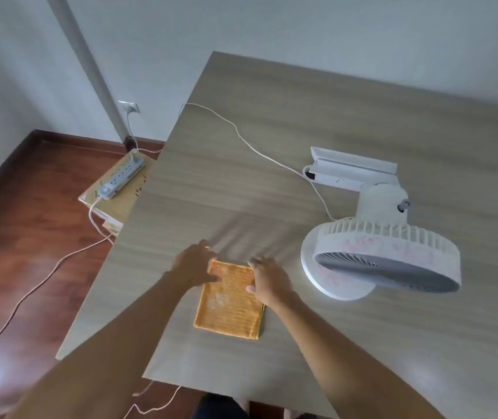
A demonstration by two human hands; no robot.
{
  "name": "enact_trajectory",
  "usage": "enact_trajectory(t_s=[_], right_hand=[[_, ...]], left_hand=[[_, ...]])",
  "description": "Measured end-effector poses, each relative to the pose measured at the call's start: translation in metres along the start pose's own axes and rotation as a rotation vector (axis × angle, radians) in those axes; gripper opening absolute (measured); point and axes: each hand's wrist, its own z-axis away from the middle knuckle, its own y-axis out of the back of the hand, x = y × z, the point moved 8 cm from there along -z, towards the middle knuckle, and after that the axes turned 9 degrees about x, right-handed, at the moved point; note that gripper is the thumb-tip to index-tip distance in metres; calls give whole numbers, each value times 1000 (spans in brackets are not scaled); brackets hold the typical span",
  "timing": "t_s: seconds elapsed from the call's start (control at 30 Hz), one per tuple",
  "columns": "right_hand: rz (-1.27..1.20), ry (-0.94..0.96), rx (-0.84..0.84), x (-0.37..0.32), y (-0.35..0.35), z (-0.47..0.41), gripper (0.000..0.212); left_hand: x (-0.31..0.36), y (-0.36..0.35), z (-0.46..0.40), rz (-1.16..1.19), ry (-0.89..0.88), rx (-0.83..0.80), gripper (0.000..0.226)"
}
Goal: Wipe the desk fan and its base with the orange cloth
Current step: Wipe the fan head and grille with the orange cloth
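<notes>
A folded orange cloth [229, 306] lies flat on the wooden desk [272, 146], near its front. My left hand [195, 266] rests on the cloth's far left corner, fingers curled at its edge. My right hand [267, 278] presses on the far right corner, thumb on the cloth's right edge. To the right lies a white desk fan [383, 258], tipped over with its round grille facing the front right and pinkish marks on its rim. Its rectangular base [352, 170] points toward the back of the desk.
The fan's white cable [241, 137] runs across the desk and off its left edge. Left of the desk, on the dark wooden floor, a power strip [121, 176] sits on a cardboard box [108, 207]. More cable trails over the floor. A wall stands behind.
</notes>
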Motion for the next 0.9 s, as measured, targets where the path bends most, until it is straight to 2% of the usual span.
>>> enact_trajectory(t_s=[0.1, 0.2, 0.33, 0.47, 0.53, 0.63, 0.7, 0.8, 0.9], right_hand=[[29, 16, 36, -2, -1, 2, 60], [18, 9, 62, -4, 2, 2, 51], [-3, -4, 76, -4, 6, 2, 41], [-83, -15, 78, -4, 11, 4, 51], [-147, -37, 74, -4, 15, 6, 66], [-277, -59, 40, -7, 24, 6, 79], [-333, -42, 7, -12, 31, 8, 68], [-344, 21, 42, -19, 46, 18, 23], [-414, 65, 105, -20, 66, 37, 40]], left_hand=[[5, 4, -4, -116, -37, 21, 62], [10, 7, -3, -143, -60, 67, 50], [10, 4, 1, -69, -39, 153, 27], [10, 4, 0, 43, 11, 164, 20], [8, 5, -1, 184, 42, 125, 17], [17, 10, 5, 390, -8, -31, 21], [26, 23, 12, 438, -63, -90, 27], [44, 47, 20, 472, -147, -173, 26], [65, 78, 30, 434, -220, -215, 29]])
